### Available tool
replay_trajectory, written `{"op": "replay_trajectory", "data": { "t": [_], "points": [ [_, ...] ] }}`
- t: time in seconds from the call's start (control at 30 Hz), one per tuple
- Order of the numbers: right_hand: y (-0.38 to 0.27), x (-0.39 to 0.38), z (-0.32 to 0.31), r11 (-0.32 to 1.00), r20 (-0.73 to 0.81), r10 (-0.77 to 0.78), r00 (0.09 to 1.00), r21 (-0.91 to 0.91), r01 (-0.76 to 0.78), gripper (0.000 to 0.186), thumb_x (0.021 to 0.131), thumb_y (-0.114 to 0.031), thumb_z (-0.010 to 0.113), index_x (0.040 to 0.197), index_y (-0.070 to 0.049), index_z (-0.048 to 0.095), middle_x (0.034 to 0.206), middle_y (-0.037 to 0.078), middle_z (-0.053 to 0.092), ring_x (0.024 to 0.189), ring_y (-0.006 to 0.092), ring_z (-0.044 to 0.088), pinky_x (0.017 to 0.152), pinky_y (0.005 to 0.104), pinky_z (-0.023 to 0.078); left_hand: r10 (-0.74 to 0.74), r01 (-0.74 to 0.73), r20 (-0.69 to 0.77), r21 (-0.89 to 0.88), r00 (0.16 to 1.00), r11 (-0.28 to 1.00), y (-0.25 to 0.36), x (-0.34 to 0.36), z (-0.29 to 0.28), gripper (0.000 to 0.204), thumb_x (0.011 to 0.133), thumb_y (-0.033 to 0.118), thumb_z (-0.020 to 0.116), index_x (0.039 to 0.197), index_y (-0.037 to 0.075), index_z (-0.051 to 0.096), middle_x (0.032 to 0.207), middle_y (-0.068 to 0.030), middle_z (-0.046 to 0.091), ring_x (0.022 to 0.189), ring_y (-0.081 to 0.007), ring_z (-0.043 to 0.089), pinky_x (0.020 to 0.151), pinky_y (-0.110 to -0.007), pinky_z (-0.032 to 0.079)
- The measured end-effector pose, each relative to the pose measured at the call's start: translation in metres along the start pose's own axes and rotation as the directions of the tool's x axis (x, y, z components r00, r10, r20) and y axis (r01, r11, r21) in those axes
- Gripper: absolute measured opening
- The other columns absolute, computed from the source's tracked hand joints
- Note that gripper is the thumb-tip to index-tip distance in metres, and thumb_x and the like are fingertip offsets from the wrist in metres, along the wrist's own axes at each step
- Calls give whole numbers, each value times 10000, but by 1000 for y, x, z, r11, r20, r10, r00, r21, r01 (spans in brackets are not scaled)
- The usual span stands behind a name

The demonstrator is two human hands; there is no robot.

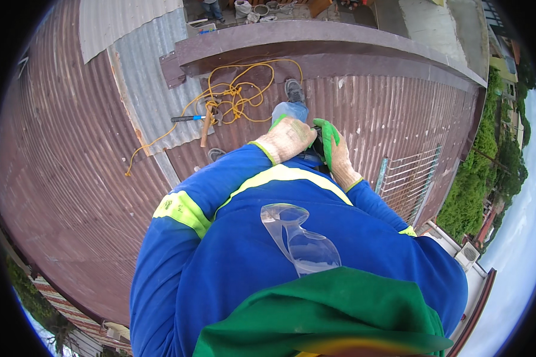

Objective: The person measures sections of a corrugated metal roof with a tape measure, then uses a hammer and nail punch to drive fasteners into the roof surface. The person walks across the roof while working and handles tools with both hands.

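At my waist, both hands wear cream gloves with green palms. My left hand [287, 139] is closed, its back toward the view and its fingertips hidden. Close on its right, my right hand [336, 151] curls its fingers against a dark object [318, 144] at the front of my body. What that object is, I cannot make out. Past my hands lies a tangled yellow rope [239, 102] on the roof sheets. A wooden-handled hammer [206, 126] and a blue-handled tool [187, 118] rest by the rope. Clear safety glasses [307, 241] hang over my blue top.
I stand on a rusty brown corrugated roof [71, 160] with grey sheets [152, 77] laid on it at the left. A raised metal ledge [333, 37] borders the far side, and a ladder [408, 181] lies to the right. Below the far edge, a person [212, 9] stands among buckets.
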State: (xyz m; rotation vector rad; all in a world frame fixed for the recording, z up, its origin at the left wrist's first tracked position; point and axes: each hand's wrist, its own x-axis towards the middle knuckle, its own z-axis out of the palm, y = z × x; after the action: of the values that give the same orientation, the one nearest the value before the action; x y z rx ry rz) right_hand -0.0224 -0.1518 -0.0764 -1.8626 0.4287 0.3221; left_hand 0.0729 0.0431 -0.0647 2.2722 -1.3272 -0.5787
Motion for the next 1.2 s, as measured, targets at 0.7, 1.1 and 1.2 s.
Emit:
{"op": "replay_trajectory", "data": {
  "t": [0.7, 1.1, 1.2],
  "points": [
    [25, -2, -2, 965, 2, 0, 1000, -261, 1, 356, 1134, -264, 519, 1365, -46, 679, 1263, 174, 733, 1133, 275, 695, 1019, 386, 525, -94, 109, 282, -40, 955, 993, -10, 17, -6, 361, 920, 425, 729, 1131, 137, 786, 1062, -155, 788, 1047, -352, 763, 901, -516, 595],
    [-21, 3, 8, 924, -39, 174, 984, -340, -176, 484, 1139, -419, 465, 1334, -24, 665, 1281, 252, 704, 1204, 444, 659, 1024, 487, 508, -56, 57, 68, -21, 996, 998, -1, 2, -10, 207, 906, 219, 702, 1060, 95, 764, 1051, -123, 754, 978, -325, 770, 846, -514, 587],
    [-19, 9, 9, 908, -4, 238, 971, -354, -224, 506, 1135, -435, 447, 1326, -15, 657, 1280, 273, 693, 1217, 479, 638, 1031, 515, 496, -53, 54, 78, -17, 996, 998, -2, 2, -11, 219, 911, 233, 707, 1076, 98, 753, 1048, -116, 750, 977, -326, 768, 857, -525, 581]
  ]
}}
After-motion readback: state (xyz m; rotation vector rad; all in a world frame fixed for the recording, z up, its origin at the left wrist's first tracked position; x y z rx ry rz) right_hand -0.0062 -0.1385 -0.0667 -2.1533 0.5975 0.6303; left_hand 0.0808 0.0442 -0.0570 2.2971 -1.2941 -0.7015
